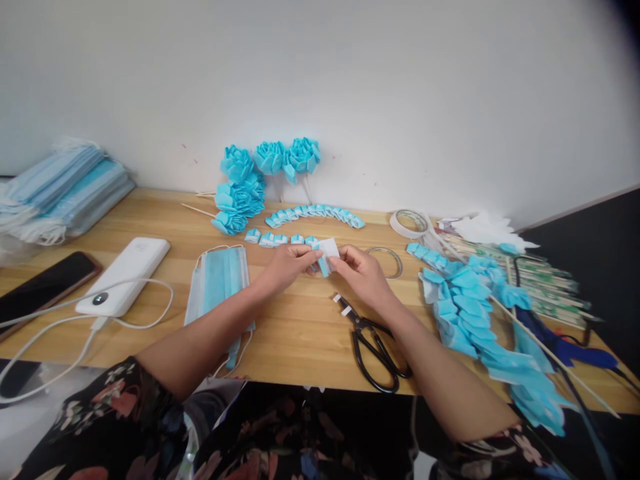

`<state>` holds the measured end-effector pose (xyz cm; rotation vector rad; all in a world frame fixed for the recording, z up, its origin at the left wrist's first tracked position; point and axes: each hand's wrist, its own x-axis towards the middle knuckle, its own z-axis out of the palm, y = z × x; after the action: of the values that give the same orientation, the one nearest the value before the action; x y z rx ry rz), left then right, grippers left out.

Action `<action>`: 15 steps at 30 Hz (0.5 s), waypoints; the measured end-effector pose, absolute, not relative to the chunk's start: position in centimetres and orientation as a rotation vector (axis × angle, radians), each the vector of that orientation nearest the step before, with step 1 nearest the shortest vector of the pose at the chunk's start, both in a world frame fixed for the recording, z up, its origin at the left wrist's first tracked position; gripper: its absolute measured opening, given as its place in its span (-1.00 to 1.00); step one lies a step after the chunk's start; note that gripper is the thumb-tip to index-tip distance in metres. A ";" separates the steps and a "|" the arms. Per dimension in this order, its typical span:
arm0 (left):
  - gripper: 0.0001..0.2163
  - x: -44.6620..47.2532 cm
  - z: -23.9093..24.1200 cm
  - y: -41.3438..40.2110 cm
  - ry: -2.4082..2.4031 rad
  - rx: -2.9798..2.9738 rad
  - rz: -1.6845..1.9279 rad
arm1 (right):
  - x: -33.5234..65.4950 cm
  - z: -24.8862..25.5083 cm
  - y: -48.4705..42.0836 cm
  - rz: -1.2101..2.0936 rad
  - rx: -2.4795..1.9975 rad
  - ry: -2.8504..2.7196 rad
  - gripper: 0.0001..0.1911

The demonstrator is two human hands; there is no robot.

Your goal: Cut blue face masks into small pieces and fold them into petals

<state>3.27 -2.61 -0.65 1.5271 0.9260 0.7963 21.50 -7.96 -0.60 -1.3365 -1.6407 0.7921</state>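
Observation:
Between my two hands is a small folded piece of blue-and-white mask fabric (pixel 329 249), white side mostly showing. My left hand (pixel 295 259) pinches its left edge, and the fingers of my right hand (pixel 357 263) close on its right edge. Just beyond them lies a short row of folded blue-and-white pieces (pixel 267 239), with a longer curved row (pixel 315 212) behind it. Black-handled scissors (pixel 370 340) rest below my right hand, small white bits on their blades. A thin ring of tape (pixel 390 261) lies right of that hand. Left of my left forearm is a stack of blue face masks (pixel 220 277).
Blue fabric flowers (pixel 240 190) on sticks stand and lie by the wall. A white tape roll (pixel 409 223), blue fabric strips (pixel 465 300) and a blue-handled tool (pixel 575 350) are at right. At left are a mask pile (pixel 65 187), a white power bank (pixel 130 273) and a phone (pixel 45 290).

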 end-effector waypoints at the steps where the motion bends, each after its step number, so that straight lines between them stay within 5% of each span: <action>1: -0.62 3.3 -0.6 -2.6 0.924 1.519 0.805 | 21.5 -0.7 -7.9 0.846 -1.314 -1.606 -0.82; 6: -0.64 3.4 -0.6 -2.8 0.897 1.496 0.815 | 21.2 -1.2 -7.9 1.025 -1.242 -1.532 -0.54; 15: -0.73 3.5 0.3 -3.2 0.675 1.016 0.836 | 21.4 -0.8 -7.9 0.986 -1.252 -1.566 -0.50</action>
<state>3.46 -3.16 0.28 1.0160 0.6747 0.8363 21.41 -7.92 -0.78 -1.2518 -1.5662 0.9865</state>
